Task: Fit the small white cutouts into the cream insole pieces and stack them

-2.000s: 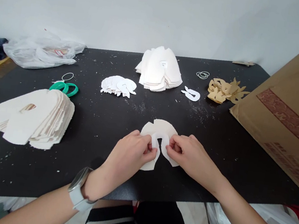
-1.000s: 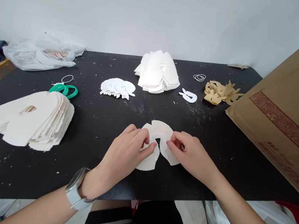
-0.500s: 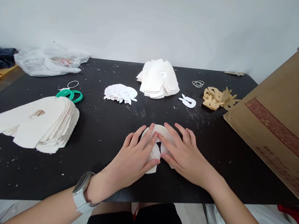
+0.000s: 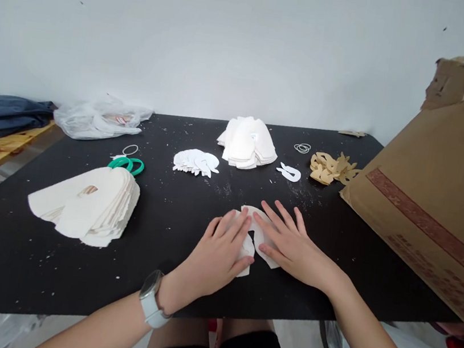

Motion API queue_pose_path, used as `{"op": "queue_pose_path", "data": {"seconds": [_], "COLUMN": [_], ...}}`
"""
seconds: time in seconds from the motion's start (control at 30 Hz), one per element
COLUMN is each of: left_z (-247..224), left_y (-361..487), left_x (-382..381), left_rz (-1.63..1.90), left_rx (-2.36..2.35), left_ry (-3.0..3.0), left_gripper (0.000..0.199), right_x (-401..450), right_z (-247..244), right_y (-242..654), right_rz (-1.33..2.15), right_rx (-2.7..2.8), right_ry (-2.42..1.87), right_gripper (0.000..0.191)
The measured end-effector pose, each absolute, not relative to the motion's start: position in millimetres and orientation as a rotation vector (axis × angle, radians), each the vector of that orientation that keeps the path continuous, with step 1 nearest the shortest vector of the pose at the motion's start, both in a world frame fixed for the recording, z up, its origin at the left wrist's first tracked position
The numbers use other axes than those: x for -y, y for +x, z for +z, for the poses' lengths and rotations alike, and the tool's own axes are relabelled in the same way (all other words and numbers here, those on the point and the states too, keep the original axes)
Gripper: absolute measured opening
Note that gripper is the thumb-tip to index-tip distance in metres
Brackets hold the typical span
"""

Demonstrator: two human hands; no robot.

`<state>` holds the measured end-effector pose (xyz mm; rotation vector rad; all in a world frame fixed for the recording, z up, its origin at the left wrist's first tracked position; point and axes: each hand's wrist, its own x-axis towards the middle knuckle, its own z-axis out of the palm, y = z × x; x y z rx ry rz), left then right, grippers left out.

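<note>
Near the front of the black table, a white cut-out piece point(image 4: 269, 232) with a small opening lies under both hands. My left hand point(image 4: 221, 253), with a watch at the wrist, rests flat on its left part, fingers spread. On its right part lies my right hand point(image 4: 291, 243), also spread, with some fingertips lifted. Behind the hands are a stack of white pieces point(image 4: 249, 142), a pile of small white cut-outs point(image 4: 196, 161), a single curved white cut-out point(image 4: 290, 173) and tan cut-outs point(image 4: 330, 167).
Another white stack point(image 4: 81, 199) lies on the left, beside green-handled scissors point(image 4: 138, 168). A large cardboard box point(image 4: 437, 185) stands on the right. A plastic bag point(image 4: 97, 119) and dark cloth point(image 4: 2, 116) are at the back left.
The view has shifted, so the table things appear lower and the left-hand stack further right. Both hands remain on the white piece, my right hand slightly further from my left.
</note>
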<state>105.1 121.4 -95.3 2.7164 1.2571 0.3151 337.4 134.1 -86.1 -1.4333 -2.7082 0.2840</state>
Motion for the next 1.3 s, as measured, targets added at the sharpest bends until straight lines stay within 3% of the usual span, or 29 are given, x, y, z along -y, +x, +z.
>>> {"op": "queue_pose_path", "data": {"seconds": [0.1,0.3,0.4,0.5,0.57,0.63,0.73,0.87,1.03,1.2,1.3], "left_z": [-96,-77,-69,-70,-70,-69,-62,-60,-71,-66,-63], "left_y": [103,88,83,81,80,81,80,75,73,76,80], "left_x": [-124,-138,-139,-139,-139,-140,-140,-135,-131,-133,-135], "left_rz": [0.421,0.993,1.191,1.278,1.285,1.272,1.101,0.568,0.562,0.645,0.682], "left_rx": [-1.249,-1.416,-1.438,-1.397,-1.355,-1.267,-0.911,-0.428,-0.44,-0.363,-0.483], "left_ry": [2.577,2.082,1.901,1.761,1.692,1.63,1.466,1.064,1.087,1.078,1.166], "left_gripper": [0.064,0.043,0.032,0.025,0.024,0.032,0.063,0.095,0.059,0.075,0.058], "right_x": [-122,-66,-48,-36,-28,-23,-27,-55,-89,-93,-92], "right_z": [-76,-87,-103,-111,-108,-99,-76,-53,-60,-76,-80], "right_y": [331,283,261,254,256,261,269,274,272,271,272], "right_rz": [0.099,-0.194,-0.303,-0.265,-0.155,-0.001,0.29,0.655,0.893,0.807,0.759], "right_rx": [2.593,2.668,2.572,2.463,2.394,2.308,1.998,1.248,0.873,0.85,0.843], "right_ry": [-1.438,-1.079,-0.998,-0.899,-0.812,-0.772,-0.904,-1.176,-1.057,-1.112,-1.145], "right_gripper": [0.062,0.068,0.059,0.034,0.022,0.029,0.026,0.005,0.026,0.025,0.024]}}
